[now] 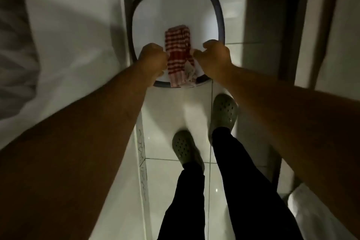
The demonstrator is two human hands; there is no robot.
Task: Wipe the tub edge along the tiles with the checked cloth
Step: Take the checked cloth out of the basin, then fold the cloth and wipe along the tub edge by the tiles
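A red-and-white checked cloth [178, 52] hangs bunched between my two hands, over a white oval tub [204, 17] with a grey rim that stands on the tiled floor. My left hand [153, 55] is closed on the cloth's left side. My right hand [213, 55] is closed on its right side. The cloth's lower end drapes across the tub's near rim [161, 84]. Both forearms reach forward from the bottom corners of the view.
My feet in grey-green clogs [224, 112] stand on glossy white floor tiles just before the tub. A white tiled wall [74, 35] runs along the left. A dark upright panel [263, 25] stands on the right. The room is dim.
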